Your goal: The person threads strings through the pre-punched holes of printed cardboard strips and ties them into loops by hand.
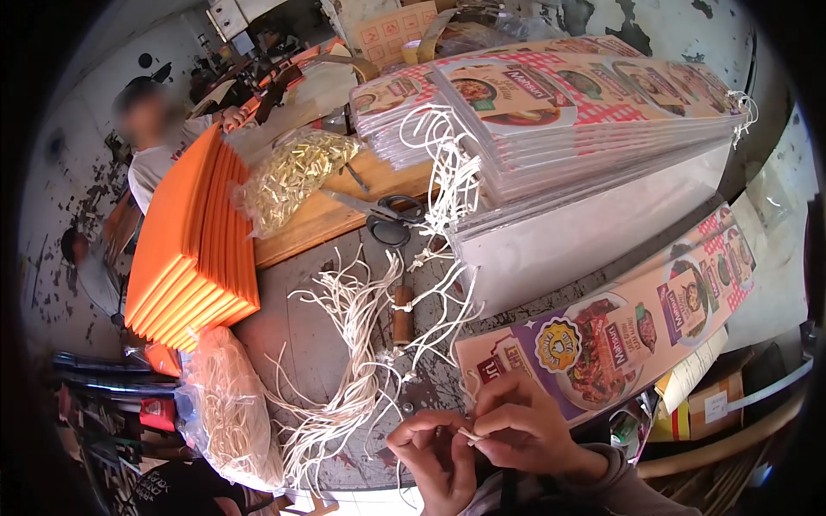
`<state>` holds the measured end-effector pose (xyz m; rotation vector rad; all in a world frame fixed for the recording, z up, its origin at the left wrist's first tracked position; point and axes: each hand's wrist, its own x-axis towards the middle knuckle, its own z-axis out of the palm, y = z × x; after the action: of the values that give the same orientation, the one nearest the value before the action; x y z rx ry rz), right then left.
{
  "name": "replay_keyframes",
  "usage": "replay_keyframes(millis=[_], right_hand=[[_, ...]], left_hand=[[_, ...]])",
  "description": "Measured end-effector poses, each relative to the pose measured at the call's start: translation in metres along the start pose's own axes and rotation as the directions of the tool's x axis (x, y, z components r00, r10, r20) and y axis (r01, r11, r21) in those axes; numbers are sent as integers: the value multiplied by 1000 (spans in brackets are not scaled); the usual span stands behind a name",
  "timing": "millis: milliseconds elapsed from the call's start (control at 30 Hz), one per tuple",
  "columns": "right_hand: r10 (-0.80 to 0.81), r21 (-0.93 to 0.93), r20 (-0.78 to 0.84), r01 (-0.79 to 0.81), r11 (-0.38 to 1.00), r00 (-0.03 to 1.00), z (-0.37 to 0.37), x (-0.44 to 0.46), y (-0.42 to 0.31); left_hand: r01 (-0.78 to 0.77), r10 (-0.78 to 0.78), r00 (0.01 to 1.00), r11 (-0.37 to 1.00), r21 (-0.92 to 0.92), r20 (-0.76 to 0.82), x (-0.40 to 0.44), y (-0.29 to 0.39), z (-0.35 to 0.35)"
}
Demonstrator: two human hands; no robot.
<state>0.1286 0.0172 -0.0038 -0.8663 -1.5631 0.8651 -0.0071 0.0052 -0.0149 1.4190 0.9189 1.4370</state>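
Note:
Close together at the table's front edge, my left hand (437, 451) and my right hand (527, 427) pinch a short bit of white cord (465, 433) between the fingertips. Both hands are closed. Cord also shows above them, at the corner of a printed sign (594, 348) with food pictures; my right hand overlaps the sign's lower left end. Left of the hands, loose white cords (344, 344) lie in a spread bundle. A wooden-handled tool (403, 316) lies by the cords. Whether the pinched cord is knotted, I cannot make out.
Black-handled scissors (389, 225) lie beside a bag of gold-coloured metal pieces (301, 168). Stacked printed signs (594, 95) with hanging cords fill the back right. Orange folded sheets (194, 249) and a cord-filled plastic bag (231, 408) are at left. A person (155, 146) is beyond.

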Motion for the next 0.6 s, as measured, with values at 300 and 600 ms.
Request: replay_keyframes(millis=[300,600], right_hand=[[161,344,-46,-136,929,986,-7,-3,0],[139,124,20,-140,982,990,-2,3,-6]], left_hand=[[-176,131,984,831,528,121,20,41,15],[21,13,971,990,141,-240,8,12,8]])
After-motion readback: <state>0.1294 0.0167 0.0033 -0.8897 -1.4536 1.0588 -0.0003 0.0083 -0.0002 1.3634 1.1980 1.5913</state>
